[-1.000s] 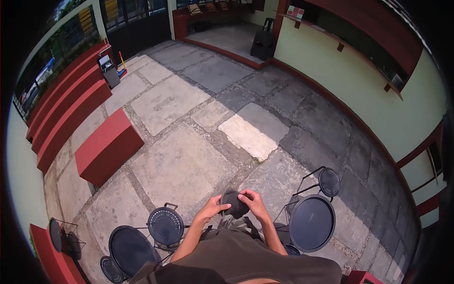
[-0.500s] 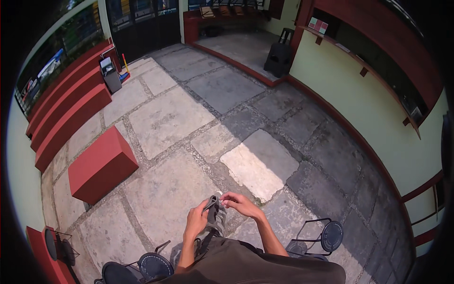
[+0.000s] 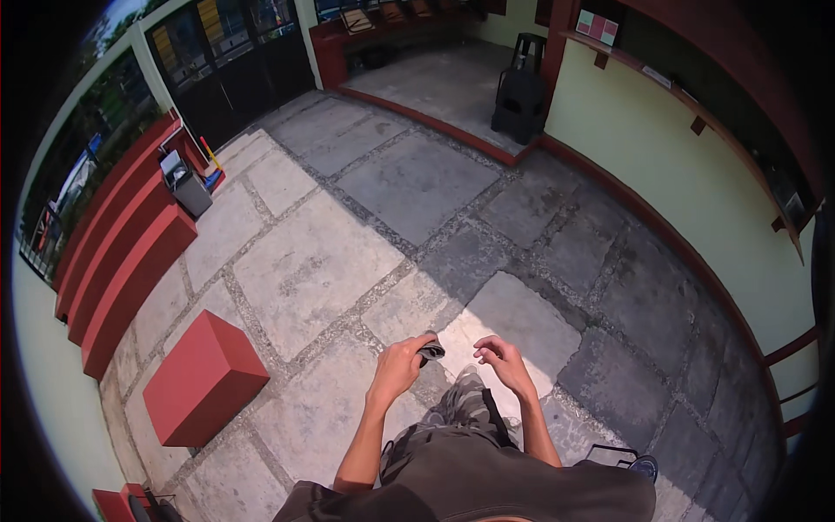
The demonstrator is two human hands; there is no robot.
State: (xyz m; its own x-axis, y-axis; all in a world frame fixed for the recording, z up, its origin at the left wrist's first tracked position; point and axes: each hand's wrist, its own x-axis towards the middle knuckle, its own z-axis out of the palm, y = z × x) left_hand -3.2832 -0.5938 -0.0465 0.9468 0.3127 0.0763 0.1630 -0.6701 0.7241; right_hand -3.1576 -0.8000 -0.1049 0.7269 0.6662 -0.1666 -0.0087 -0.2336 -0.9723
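Observation:
In front of my body, my left hand (image 3: 399, 369) is closed around a small dark grey rolled or folded thing (image 3: 431, 351) that looks like cloth. Its looped end sticks out past my fingertips toward the right. A short gap separates it from my right hand (image 3: 502, 359), whose fingers are bent and apart with nothing between them. Below the hands are my camouflage trousers (image 3: 474, 402) and dark shirt.
Uneven stone slabs (image 3: 313, 261) cover the floor, half in shade. A red block (image 3: 204, 378) stands at left, below red steps (image 3: 143, 278) and a grey bin (image 3: 186, 187). Black stacked stools (image 3: 519, 100) stand at the back; a round-seated stool (image 3: 644, 468) is at lower right.
My hands have moved apart and farther forward; the right one has come away from the grey thing, which stays in my left. The view has shifted, and the stools at lower left have mostly gone from sight.

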